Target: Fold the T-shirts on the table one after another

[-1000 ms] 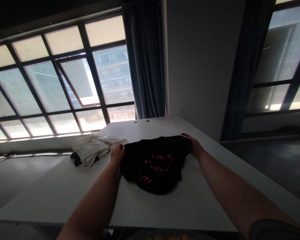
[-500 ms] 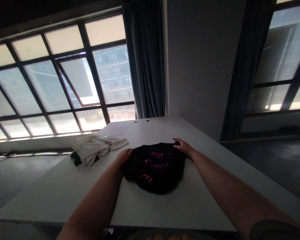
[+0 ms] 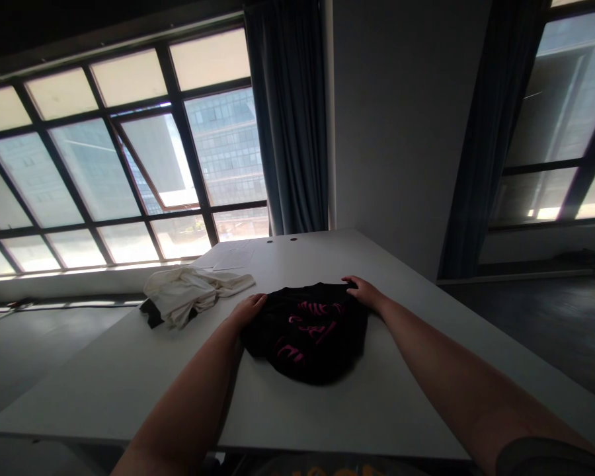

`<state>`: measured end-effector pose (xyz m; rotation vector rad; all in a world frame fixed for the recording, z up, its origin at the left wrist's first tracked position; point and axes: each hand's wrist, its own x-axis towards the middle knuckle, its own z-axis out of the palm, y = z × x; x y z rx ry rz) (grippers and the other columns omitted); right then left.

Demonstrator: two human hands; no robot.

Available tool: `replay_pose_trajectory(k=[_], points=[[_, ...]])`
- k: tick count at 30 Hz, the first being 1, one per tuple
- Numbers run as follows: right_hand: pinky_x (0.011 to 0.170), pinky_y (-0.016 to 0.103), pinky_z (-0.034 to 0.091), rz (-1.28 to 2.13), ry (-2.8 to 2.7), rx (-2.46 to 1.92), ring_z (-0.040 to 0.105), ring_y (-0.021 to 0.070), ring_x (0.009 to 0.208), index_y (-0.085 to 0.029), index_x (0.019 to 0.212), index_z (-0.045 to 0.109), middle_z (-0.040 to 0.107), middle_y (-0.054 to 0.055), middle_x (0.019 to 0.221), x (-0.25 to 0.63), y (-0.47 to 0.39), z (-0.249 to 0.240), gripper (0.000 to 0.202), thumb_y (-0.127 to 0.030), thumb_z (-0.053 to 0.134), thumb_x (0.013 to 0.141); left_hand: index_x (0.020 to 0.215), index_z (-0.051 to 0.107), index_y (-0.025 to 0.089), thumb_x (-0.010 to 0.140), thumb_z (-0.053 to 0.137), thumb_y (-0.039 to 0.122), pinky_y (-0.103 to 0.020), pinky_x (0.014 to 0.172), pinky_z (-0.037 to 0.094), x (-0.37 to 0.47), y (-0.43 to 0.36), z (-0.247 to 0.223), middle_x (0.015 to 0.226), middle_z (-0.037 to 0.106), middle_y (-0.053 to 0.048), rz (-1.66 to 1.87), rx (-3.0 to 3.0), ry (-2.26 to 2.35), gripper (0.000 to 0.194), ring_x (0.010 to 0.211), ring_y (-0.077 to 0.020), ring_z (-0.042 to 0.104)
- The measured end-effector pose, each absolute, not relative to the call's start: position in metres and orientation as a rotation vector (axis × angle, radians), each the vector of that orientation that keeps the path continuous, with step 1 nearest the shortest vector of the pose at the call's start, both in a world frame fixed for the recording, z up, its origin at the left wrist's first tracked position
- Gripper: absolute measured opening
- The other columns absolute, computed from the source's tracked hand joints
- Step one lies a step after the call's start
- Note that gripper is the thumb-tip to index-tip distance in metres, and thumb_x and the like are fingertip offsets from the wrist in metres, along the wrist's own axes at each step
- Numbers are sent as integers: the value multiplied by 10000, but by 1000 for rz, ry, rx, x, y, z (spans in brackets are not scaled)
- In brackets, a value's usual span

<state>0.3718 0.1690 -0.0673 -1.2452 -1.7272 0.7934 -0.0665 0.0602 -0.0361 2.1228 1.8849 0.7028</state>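
2 flat, open hands, left hand (image 3: 250,308) and right hand (image 3: 361,291), are pressing the soft, light black cloth shirt with pink letters (image 3: 307,330); its edges look easiest to hold.

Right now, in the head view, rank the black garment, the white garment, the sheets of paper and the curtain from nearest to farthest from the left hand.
1. black garment: touching the left hand, on its right.
2. white garment: to the left.
3. sheets of paper: beyond, toward the table's far end.
4. curtain: behind the table.
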Motion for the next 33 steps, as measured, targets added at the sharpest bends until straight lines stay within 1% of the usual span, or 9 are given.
replay_pose_trajectory(k=[5,8,11,14,19,26,29,31,33], points=[[848,344,609,975,-1512,-1197,720,217,970,-190,1344,648,677,118,1330,382,170,-70,687,-164,542,666,1357,663,248,950,661,389,-322,1048,504,-66,60,-36,1304,737,-64,768,2205,1843,431,1198,-249,681],[727,303,617,1002,-1386,-1185,726,198,870,-182,1348,623,700,116,1280,391,173,-73,804,-127,500,555,1233,700,224,919,688,331,-360,1023,507,-67,62,-35,1209,753,-80,842,2223,1911,332,1150,-271,685],[681,289,608,951,-1294,-1210,715,194,827,-185,1306,639,725,107,1196,399,179,-75,806,-130,481,518,1113,711,219,924,674,306,-405,1018,496,-71,65,-33,1156,745,-92,953,2194,2027,211,1139,-294,673],[703,279,590,818,-1225,-1277,702,192,869,-193,1214,677,718,99,1190,408,186,-76,702,-149,476,543,1092,681,208,963,616,305,-421,1015,492,-81,67,-28,1137,722,-105,1134,2093,2169,173,1141,-299,660],[911,327,543,513,-1133,-1415,672,214,1025,-194,1090,714,711,85,1171,425,191,-76,522,-194,487,620,1182,607,159,1019,472,291,-445,1022,495,-104,68,-20,1154,660,-152,1511,1722,2442,249,1147,-308,634],[946,329,503,335,-1164,-1537,662,232,1022,-172,997,731,745,93,1082,428,187,-72,390,-185,481,698,1200,613,168,817,579,102,-515,1036,462,-125,54,-22,1215,637,-164,1691,1361,2634,390,1172,-350,602],[925,310,499,278,-1209,-1568,663,223,1027,-172,1027,734,746,92,1105,423,185,-68,384,-181,472,746,1217,636,197,800,582,86,-543,1124,396,-119,50,-19,1303,639,-138,1683,1611,2590,434,1275,-359,559],[898,308,501,249,-1241,-1599,664,222,1004,-171,1040,734,746,97,1103,419,184,-65,368,-193,474,780,1147,670,217,821,559,85,-504,1186,354,-107,50,-17,1320,660,-97,1626,1963,2411,369,1303,-321,557],[871,313,505,227,-1285,-1629,664,222,968,-169,1052,735,747,101,1092,413,181,-64,353,-212,480,813,1118,688,228,897,518,132,-433,1182,387,-91,52,-17,1331,672,-72,1474,2281,2093,295,1282,-271,588]])
